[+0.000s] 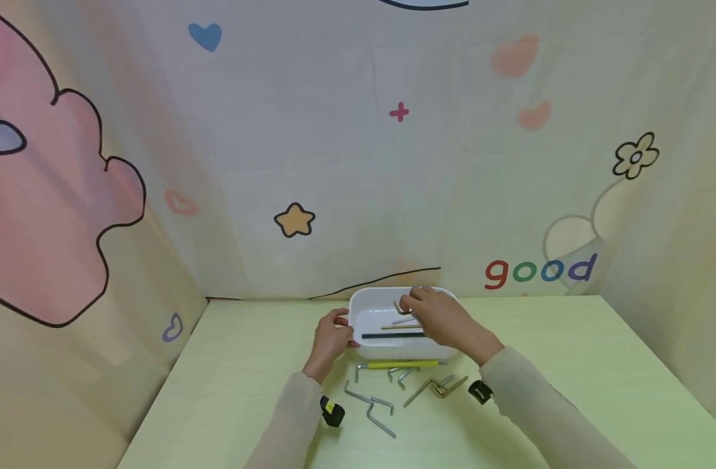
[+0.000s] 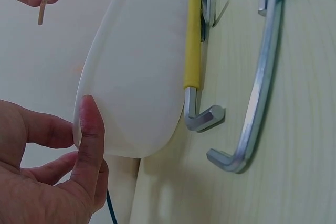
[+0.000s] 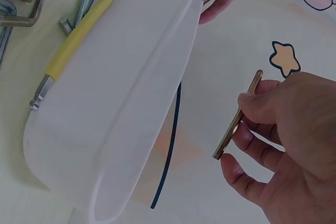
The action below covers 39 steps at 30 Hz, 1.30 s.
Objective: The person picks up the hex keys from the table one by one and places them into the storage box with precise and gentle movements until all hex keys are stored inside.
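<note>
A white plastic tray (image 1: 393,352) stands near the back of the table, its rim pinched by my left hand (image 1: 333,339) between thumb and fingers at the left end. Over the tray's right part, my right hand (image 1: 442,318) holds a bent brass-coloured hex key (image 3: 226,141) between thumb and fingertips; its short leg (image 2: 41,15) shows in the left wrist view. Inside the tray lie a long black rod (image 1: 387,336), a thin brass-coloured key (image 1: 395,327) and a silver one (image 1: 402,321). My right hand hides their right ends in the head view.
Along the tray's front lies a hex key with a yellow sleeve (image 1: 401,365). Nearer on the pale table (image 1: 246,391) are several loose silver hex keys (image 1: 382,427) and brass-coloured ones (image 1: 417,394). A printed curtain (image 1: 346,163) hangs behind the table.
</note>
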Each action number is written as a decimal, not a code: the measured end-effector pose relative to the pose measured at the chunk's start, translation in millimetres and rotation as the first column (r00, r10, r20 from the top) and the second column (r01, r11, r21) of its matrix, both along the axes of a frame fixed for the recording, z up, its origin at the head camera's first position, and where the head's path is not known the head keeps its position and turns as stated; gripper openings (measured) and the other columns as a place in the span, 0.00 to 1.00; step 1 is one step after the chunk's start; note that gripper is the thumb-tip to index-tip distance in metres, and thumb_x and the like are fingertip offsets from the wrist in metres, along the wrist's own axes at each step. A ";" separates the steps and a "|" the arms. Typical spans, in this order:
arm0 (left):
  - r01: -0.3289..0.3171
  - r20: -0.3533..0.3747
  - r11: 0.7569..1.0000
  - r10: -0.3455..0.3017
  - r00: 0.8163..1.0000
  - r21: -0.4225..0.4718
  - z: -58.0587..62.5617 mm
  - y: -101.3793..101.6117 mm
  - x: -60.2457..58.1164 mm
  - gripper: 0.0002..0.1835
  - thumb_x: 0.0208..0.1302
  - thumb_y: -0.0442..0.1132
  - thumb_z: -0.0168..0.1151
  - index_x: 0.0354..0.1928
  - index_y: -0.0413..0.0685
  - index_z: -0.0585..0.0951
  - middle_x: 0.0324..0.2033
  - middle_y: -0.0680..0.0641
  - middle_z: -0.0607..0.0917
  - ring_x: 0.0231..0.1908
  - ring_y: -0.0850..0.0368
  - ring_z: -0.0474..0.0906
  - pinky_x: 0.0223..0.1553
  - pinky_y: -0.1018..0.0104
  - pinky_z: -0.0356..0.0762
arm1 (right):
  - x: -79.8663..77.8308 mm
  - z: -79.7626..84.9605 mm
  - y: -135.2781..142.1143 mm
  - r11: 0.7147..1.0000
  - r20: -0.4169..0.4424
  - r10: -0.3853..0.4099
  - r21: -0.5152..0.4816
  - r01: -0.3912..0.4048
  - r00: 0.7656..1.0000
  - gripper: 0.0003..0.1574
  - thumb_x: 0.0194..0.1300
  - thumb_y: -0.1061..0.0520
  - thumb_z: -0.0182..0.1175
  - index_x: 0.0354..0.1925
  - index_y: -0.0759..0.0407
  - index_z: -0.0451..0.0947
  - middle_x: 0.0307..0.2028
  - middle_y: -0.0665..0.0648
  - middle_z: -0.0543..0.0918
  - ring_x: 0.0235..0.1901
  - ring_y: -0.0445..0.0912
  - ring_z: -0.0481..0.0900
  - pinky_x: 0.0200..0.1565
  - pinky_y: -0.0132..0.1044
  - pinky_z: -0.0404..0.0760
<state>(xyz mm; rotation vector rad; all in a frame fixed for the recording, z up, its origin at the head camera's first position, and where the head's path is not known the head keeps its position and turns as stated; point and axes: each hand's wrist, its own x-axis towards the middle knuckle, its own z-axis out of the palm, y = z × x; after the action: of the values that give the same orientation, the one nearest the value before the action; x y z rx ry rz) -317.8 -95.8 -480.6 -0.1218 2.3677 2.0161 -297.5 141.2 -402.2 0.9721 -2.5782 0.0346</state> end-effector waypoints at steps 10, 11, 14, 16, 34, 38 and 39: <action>-0.006 0.015 1.000 0.006 1.000 -0.014 -1.0 0.1 -1.9 0.27 0.61 0.26 0.55 0.64 0.39 0.72 0.43 0.41 0.74 0.29 0.55 0.76 0.29 0.69 0.84 | -17.5 -3.7 0.0 1.000 0.066 -0.022 -0.007 0.023 0.998 0.15 0.60 0.66 0.64 0.42 0.49 0.76 0.38 0.52 0.80 0.41 0.50 0.80 0.39 0.44 0.81; -0.006 0.015 1.000 0.006 1.000 -0.014 -1.1 0.0 -2.1 0.27 0.61 0.26 0.54 0.64 0.39 0.72 0.43 0.41 0.74 0.29 0.55 0.76 0.29 0.69 0.84 | -19.4 -4.0 -0.4 1.000 0.078 -0.027 -0.005 0.027 0.997 0.16 0.61 0.67 0.64 0.42 0.49 0.76 0.39 0.52 0.80 0.41 0.50 0.80 0.40 0.44 0.81; -0.007 0.016 1.000 0.008 1.000 -0.017 -1.5 -0.2 -2.5 0.26 0.60 0.26 0.54 0.63 0.39 0.72 0.42 0.41 0.73 0.29 0.55 0.75 0.29 0.70 0.84 | -25.0 -5.1 -1.5 0.999 0.097 -0.036 0.008 0.035 0.995 0.16 0.60 0.67 0.65 0.43 0.49 0.77 0.39 0.52 0.79 0.41 0.50 0.79 0.40 0.43 0.81; -0.009 0.016 1.000 0.009 1.000 -0.019 -1.7 -0.2 -2.5 0.26 0.60 0.26 0.55 0.63 0.39 0.72 0.42 0.42 0.73 0.30 0.55 0.75 0.29 0.70 0.84 | -28.1 -5.4 -2.2 0.999 0.112 -0.042 0.018 0.040 0.993 0.16 0.61 0.67 0.64 0.44 0.50 0.77 0.39 0.52 0.79 0.40 0.49 0.79 0.40 0.43 0.82; -0.006 0.008 0.999 0.006 1.000 -0.033 -0.7 2.4 -0.4 0.27 0.61 0.26 0.54 0.64 0.38 0.71 0.41 0.42 0.73 0.29 0.56 0.75 0.29 0.70 0.84 | -51.9 -16.3 -4.6 0.994 0.238 -0.098 0.070 0.084 0.966 0.14 0.65 0.66 0.59 0.45 0.49 0.78 0.38 0.52 0.77 0.38 0.47 0.77 0.41 0.42 0.80; -0.009 0.007 0.999 0.009 1.000 -0.034 -2.2 2.6 -1.6 0.27 0.61 0.25 0.54 0.64 0.38 0.72 0.41 0.42 0.73 0.30 0.55 0.75 0.29 0.70 0.84 | -56.1 -19.9 -5.2 0.991 0.286 -0.122 0.080 0.103 0.950 0.15 0.67 0.65 0.58 0.47 0.48 0.78 0.39 0.51 0.77 0.39 0.46 0.76 0.43 0.41 0.80; -0.010 0.008 0.999 0.010 1.000 -0.035 -2.4 2.7 -1.9 0.27 0.61 0.25 0.54 0.64 0.39 0.72 0.41 0.42 0.73 0.30 0.55 0.75 0.29 0.70 0.84 | -57.4 -21.0 -5.3 0.990 0.299 -0.131 0.085 0.110 0.945 0.15 0.67 0.65 0.58 0.47 0.48 0.78 0.40 0.50 0.77 0.39 0.46 0.76 0.43 0.41 0.80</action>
<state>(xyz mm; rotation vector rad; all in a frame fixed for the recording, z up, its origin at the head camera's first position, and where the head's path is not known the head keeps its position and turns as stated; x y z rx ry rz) -319.6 -93.1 -482.9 -0.1432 2.4023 1.9753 -354.9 135.9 -423.2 0.8888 -2.9350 0.0692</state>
